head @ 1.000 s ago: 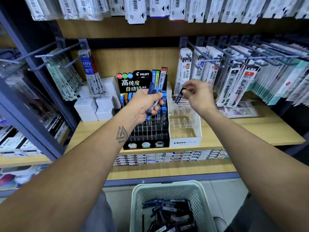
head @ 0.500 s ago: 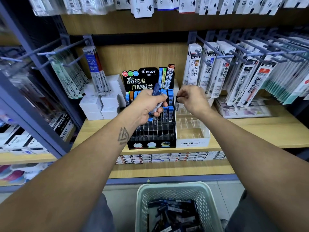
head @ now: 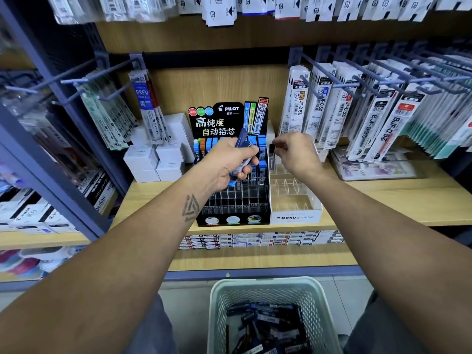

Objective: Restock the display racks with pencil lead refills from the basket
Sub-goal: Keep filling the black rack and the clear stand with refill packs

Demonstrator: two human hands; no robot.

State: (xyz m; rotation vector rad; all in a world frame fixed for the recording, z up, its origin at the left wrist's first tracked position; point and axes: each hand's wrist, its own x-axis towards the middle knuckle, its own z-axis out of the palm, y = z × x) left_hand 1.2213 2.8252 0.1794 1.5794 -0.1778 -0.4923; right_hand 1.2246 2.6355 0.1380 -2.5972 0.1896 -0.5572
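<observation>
Nearest, a pale mesh basket [head: 265, 295] holds dark lead refill cases [head: 265, 325]. Above the shelf [head: 383, 200], the left hand [head: 229, 162] grips a bundle of blue refills [head: 241, 143] over the black "PILOT" rack [head: 235, 200]. The right hand [head: 293, 152] pinches one dark refill [head: 272, 154] above the clear "MONO graph MG" rack [head: 293, 200]. Behind hang "JF-0.5" packs [head: 296, 103].

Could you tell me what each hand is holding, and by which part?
Left hand grips several blue refills around their middles; right hand pinches one dark refill by its top.

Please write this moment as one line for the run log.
left hand: holds refills | right hand: pinches dark refill over white rack
</observation>
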